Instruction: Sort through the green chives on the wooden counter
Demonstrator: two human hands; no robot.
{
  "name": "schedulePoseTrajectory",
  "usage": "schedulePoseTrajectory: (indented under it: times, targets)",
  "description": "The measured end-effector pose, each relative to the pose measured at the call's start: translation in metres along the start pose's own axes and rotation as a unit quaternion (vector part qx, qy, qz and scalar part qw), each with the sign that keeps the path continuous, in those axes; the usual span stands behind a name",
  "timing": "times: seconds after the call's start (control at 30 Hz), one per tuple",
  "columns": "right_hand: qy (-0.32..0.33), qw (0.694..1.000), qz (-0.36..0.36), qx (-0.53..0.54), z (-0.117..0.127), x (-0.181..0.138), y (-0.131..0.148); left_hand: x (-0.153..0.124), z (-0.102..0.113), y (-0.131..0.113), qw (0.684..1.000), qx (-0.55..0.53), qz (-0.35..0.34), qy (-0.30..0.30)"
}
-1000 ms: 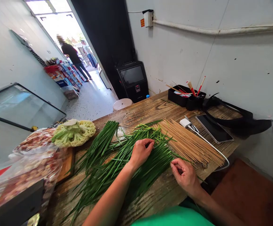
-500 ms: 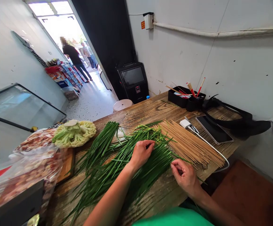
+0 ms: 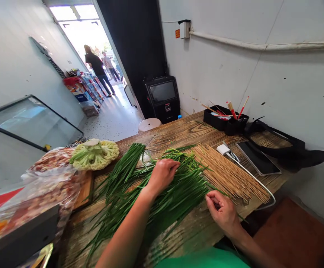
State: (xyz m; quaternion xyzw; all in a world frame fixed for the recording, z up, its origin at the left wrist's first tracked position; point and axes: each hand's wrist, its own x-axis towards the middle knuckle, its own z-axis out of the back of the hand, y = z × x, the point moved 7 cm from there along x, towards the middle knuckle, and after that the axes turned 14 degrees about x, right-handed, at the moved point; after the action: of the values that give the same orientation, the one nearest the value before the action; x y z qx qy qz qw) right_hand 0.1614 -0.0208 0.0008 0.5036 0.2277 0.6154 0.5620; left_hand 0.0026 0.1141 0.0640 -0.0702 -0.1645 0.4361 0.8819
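A broad heap of green garlic chives lies across the wooden table in front of me. Over its far part is my left hand, thumb and fingers pinched together; whatever is between them is too small to make out. My right hand is at the heap's right edge, by the chive ends, with curled fingers and the thumb against the index finger. Its contents, if any, are hidden. A separate bundle of chives rests to the left. Beyond my right hand, many thin bamboo skewers are spread side by side.
Left on the table are a cauliflower and bagged meat pieces. A white charger, a phone, a black holder and a black visor-like item stand at the right. A person is near the doorway.
My left hand has moved slightly farther out and to the left over the chives. My right hand has hardly moved. The whole view has shifted a little.
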Motion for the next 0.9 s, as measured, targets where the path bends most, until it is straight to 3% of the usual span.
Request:
schedulePoseTrajectory:
  times: [0.07, 0.13, 0.27, 0.37, 0.47, 0.63, 0.73, 0.9]
  targets:
    - [-0.023, 0.999, 0.039, -0.027, 0.004, -0.001, 0.009, 0.000, 0.012, 0.013, 0.999, 0.008, 0.038, -0.011]
    - [-0.033, 0.994, 0.085, -0.059, 0.008, -0.001, 0.021, -0.001, 0.019, 0.012, 0.999, -0.045, 0.023, 0.014]
    - [-0.011, 0.974, 0.179, -0.137, 0.018, 0.008, 0.047, -0.009, 0.030, -0.018, 0.965, -0.240, -0.067, 0.080]
    - [-0.018, 0.950, 0.240, -0.199, 0.035, 0.020, 0.066, -0.015, 0.028, -0.031, 0.947, -0.285, -0.074, 0.129]
    - [-0.069, 0.920, 0.283, -0.261, 0.059, 0.032, 0.085, -0.022, 0.026, -0.028, 0.951, -0.252, -0.067, 0.165]
    - [-0.212, 0.875, 0.301, -0.315, 0.099, 0.048, 0.118, -0.037, 0.038, 0.000, 0.978, -0.159, -0.034, 0.132]
    - [-0.247, 0.859, 0.332, -0.302, 0.106, 0.057, 0.148, -0.052, 0.036, 0.014, 0.982, -0.133, -0.010, 0.130]
    - [-0.242, 0.846, 0.376, -0.292, 0.099, 0.068, 0.209, -0.085, 0.031, 0.026, 0.983, -0.083, 0.033, 0.158]
